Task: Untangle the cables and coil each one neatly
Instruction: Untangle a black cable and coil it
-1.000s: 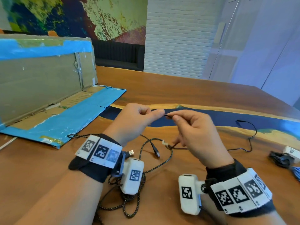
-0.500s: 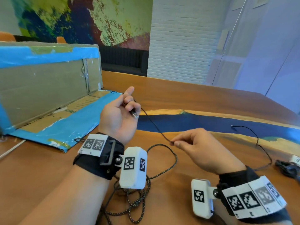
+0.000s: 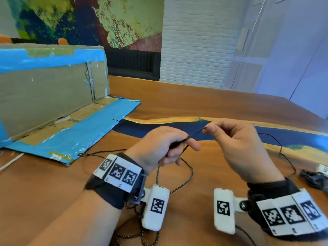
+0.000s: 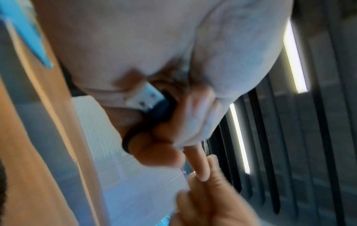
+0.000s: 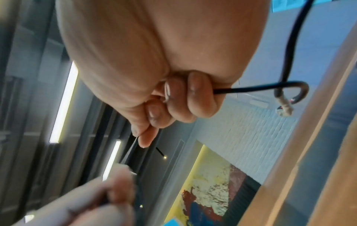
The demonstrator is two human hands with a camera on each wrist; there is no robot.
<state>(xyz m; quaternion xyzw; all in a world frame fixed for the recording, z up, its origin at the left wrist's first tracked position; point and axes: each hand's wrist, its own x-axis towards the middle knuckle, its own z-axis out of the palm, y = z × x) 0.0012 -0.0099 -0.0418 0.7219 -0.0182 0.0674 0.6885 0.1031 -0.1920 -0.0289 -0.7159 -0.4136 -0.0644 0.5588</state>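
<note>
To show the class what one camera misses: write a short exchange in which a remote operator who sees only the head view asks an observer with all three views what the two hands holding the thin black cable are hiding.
Operator: On the head view, the left hand and right hand stretch a thin black cable between them. Is the left hand hiding anything?
Observer: Yes. The left wrist view is blurred, but it shows a USB plug tucked against the palm.
Operator: And under the right hand?
Observer: The right wrist view shows its lower fingers curled round another stretch of black cable. That stretch loops beside a pale cable end.
</note>
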